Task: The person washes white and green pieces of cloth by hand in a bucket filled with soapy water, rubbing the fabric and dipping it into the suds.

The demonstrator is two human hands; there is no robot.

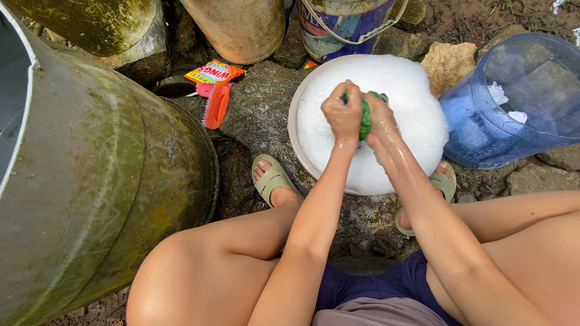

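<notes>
A: Plainly, a green cloth (pixel 366 116) is being scrubbed over the white basin (pixel 293 130) of suds. It is gripped from both sides: the left hand (pixel 342 111) is closed in a fist around one end, and the right hand (pixel 379 118) is curled tight on the other, the two pressed close together just above the foam.

B: So the rubbing step is judged to be in hand?

A: Yes, as a judgement. For the next move, a fresh part of the cloth would need to be gathered between the fists, and the grip kept firm, since wet soapy fabric is likely to slip.

B: What is placed around the basin?

A: A pink brush (pixel 216 106) and an orange sachet (pixel 214 72) are seen to its left on the wet stone; a clear blue tub (pixel 483 130) is lying tilted just to its right. A painted bucket (pixel 338 27) is set behind it, and a large metal drum (pixel 109 181) stands well to its left.

B: And what cannot be made out?

A: Most of the cloth is hidden by the fingers and foam, so its kind cannot be told. The water under the suds is not visible, and the drum and the bucket are cut off by the frame.
</notes>
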